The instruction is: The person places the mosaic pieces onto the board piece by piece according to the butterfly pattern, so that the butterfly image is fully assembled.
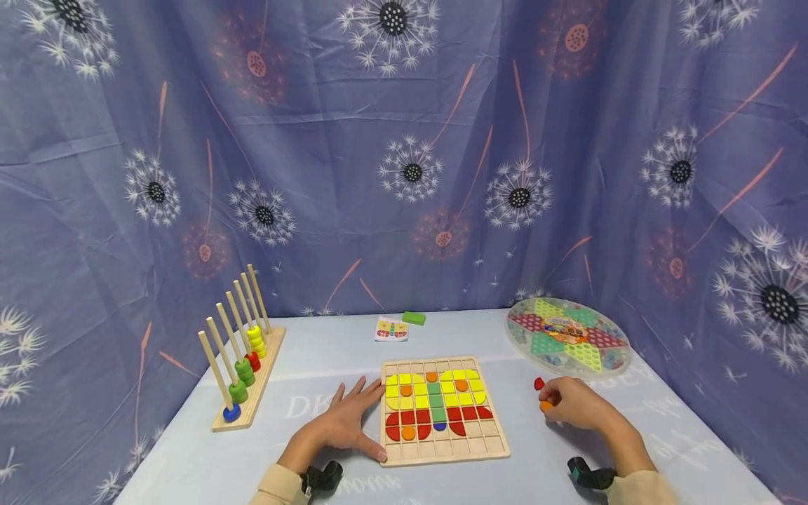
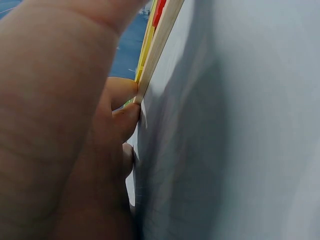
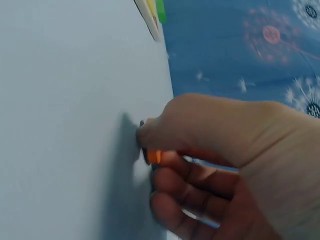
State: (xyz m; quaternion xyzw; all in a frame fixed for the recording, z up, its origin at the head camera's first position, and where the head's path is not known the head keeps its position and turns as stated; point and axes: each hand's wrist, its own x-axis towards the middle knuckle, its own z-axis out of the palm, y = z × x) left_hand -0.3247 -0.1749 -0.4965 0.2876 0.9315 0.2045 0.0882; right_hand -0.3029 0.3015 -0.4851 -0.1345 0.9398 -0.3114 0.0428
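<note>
A square wooden grid board (image 1: 486,445) lies on the table, bearing yellow, red, green, blue and orange flat pieces laid out like a butterfly. My left hand (image 1: 344,421) rests at the board's left side, fingers spread, with thumb and fingertips against its edge; the left wrist view shows fingers touching the wooden rim (image 2: 159,47). To the right of the board, my right hand (image 1: 577,403) pinches an orange piece (image 3: 153,156) between thumb and fingers, low over the table. Beside its fingertips lies a small red piece (image 1: 539,384).
A wooden peg stand (image 1: 265,372) with coloured rings stands at the left. Behind the board are a pattern card (image 1: 391,330) and a green block (image 1: 414,318). At the back right lies a round Chinese checkers board (image 1: 568,337). A patterned curtain (image 1: 341,231) hangs behind the table.
</note>
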